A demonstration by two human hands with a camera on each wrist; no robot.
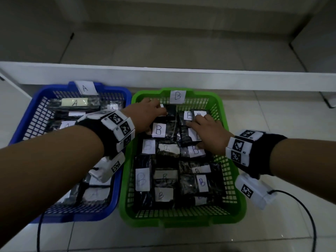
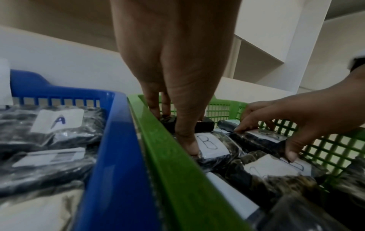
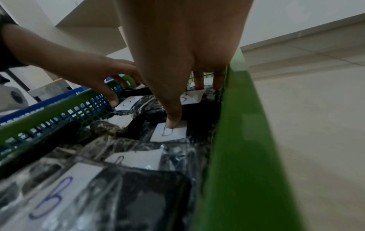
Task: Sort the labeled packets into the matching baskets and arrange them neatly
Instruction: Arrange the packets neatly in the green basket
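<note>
Two baskets stood side by side on the floor [image 1: 272, 124], basket A [image 1: 23, 124] left of basket B [image 1: 233, 171], each filled with packets bearing its letter.

Your left hand [image 1: 145, 115] hides the far-left packet's [image 1: 170, 110] label; your arm covers several A packets [image 1: 94, 194]; near labels blurred.

A plain indoor room, likely a home or storeroom: glossy pale floor tiles [image 1: 272, 113] carry two plastic baskets, a low white shelf board [image 1: 163, 75] crosses behind them, and bare walls [image 3: 296, 15] rise beyond.
</note>
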